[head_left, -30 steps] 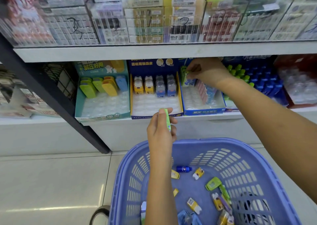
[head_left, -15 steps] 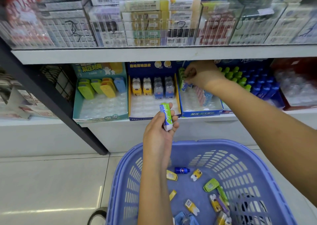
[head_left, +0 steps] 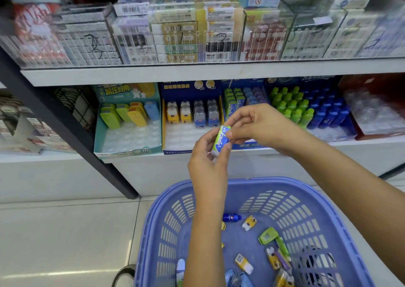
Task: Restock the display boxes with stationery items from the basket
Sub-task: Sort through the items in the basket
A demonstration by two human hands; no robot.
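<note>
Above a blue basket (head_left: 328,210), two bare hands met in front of a shop shelf (head_left: 197,73). Left hand (head_left: 208,157) gripped the lower end of a small green-and-blue packet (head_left: 219,141), held tilted. Right hand (head_left: 260,124) pinched the packet's top between thumb and fingers. Just behind the hands, on the lower shelf, stood open display boxes: a teal box (head_left: 122,151) with green, yellow and blue items at its back, a blue box (head_left: 171,150) with yellow and grey ones, and a box (head_left: 232,102) of matching green packets. Loose small items lay scattered in the basket, among them a blue bottle (head_left: 231,217).
</note>
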